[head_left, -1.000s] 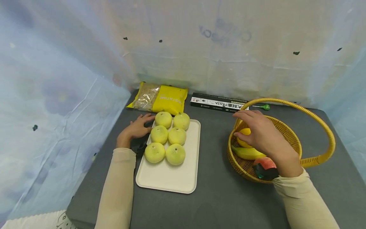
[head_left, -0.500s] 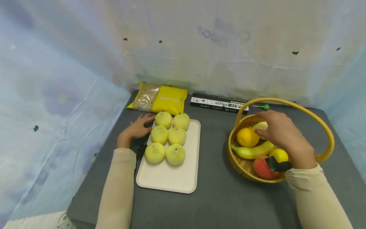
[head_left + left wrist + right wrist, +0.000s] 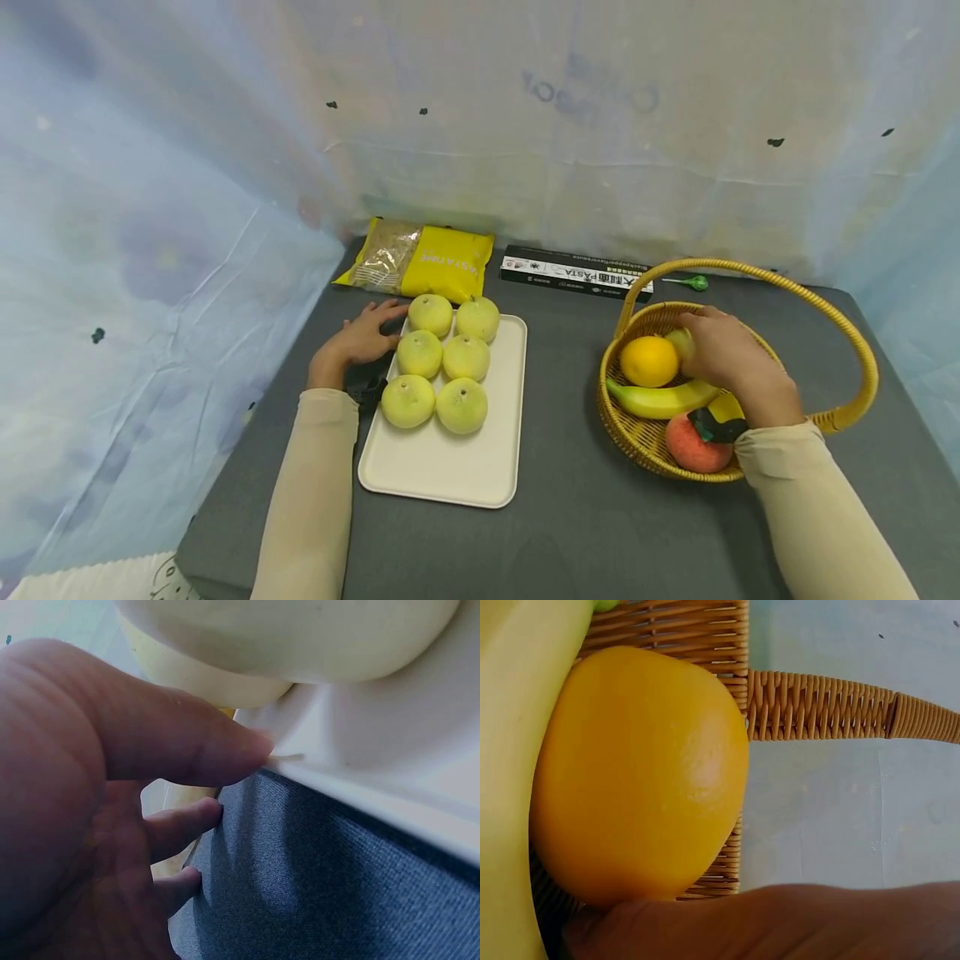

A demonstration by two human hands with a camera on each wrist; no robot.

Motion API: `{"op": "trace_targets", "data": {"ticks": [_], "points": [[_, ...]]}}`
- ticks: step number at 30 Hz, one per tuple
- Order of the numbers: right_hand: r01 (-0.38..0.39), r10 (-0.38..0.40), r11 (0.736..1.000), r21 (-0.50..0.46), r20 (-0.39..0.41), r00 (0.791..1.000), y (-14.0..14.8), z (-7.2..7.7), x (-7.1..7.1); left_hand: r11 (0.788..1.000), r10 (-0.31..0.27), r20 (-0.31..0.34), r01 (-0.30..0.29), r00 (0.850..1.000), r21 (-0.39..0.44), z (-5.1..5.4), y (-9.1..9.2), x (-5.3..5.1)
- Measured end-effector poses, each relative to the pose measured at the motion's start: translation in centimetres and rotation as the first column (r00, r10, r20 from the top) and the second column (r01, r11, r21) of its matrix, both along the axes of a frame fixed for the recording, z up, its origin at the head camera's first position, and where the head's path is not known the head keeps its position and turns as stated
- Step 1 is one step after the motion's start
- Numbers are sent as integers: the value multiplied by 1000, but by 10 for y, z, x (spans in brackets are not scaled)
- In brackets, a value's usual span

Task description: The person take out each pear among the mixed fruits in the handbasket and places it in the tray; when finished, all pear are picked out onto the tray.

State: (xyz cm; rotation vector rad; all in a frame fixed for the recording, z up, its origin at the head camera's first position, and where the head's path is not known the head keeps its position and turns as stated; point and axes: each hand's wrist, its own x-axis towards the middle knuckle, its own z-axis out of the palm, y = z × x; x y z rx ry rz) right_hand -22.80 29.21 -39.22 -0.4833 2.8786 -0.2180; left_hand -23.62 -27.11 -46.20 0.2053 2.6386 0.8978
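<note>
Relaxed and nearly straight, the fingers of my left hand (image 3: 362,335) lie at the left edge of a white tray (image 3: 442,475). In the left wrist view the thumb (image 3: 217,754) touches the tray's rim. Several round yellow-green fruits (image 3: 462,406) sit on the tray in two columns. Inside a wicker basket (image 3: 626,442), my right hand (image 3: 723,350) grips a pale yellow-green fruit (image 3: 680,342), mostly hidden by the hand. Beside it are an orange (image 3: 648,362), a banana (image 3: 663,400), a peach (image 3: 696,443) and a partly hidden yellow fruit (image 3: 726,407).
The basket's tall handle (image 3: 825,308) arches over the right forearm. Behind the tray lies a yellow pasta bag (image 3: 450,260). A black-and-white pasta box (image 3: 573,273) and a small green-headed stick (image 3: 696,283) lie along the back, before a hanging sheet (image 3: 562,167).
My right hand first moved right, away from above the orange, uncovering it, then lowered onto the pale fruit. The left hand has stayed at the tray.
</note>
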Motion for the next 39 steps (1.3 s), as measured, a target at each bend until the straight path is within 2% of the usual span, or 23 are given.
{"op": "trace_targets", "data": {"ticks": [6, 12, 16, 23, 28, 34, 37, 39], "points": [[-1, 1, 1000, 2, -17, 1000, 0, -3, -2, 1000, 3, 3, -3, 1000, -4, -1, 0, 0], [76, -77, 997, 10, 9, 997, 2, -3, -3, 1000, -4, 7, 3, 1000, 10, -2, 0, -2], [112, -112, 993, -21, 1, 994, 3, -2, -2, 1000, -2, 11, 2, 1000, 10, -2, 1, -3], [225, -227, 968, -111, 2, 974, 3, 14, 5, 1000, -2, 5, 2, 1000, 5, 1, 2, -6], [242, -245, 951, -193, 11, 970, -4, 30, 18, 1000, -4, 13, 4, 1000, 5, 2, 0, -5], [199, -210, 935, -295, -5, 978, -15, 39, 41, 1000, 0, 7, 0, 1000, 0, 0, 0, -3], [139, -174, 926, -352, -69, 982, -22, 40, 54, 1000, 0, 4, 0, 1000, -2, -1, 0, -2], [84, -143, 908, -410, -114, 983, -27, 40, 62, 1000, 3, 5, -3, 1000, -4, -2, 0, -2]]}}
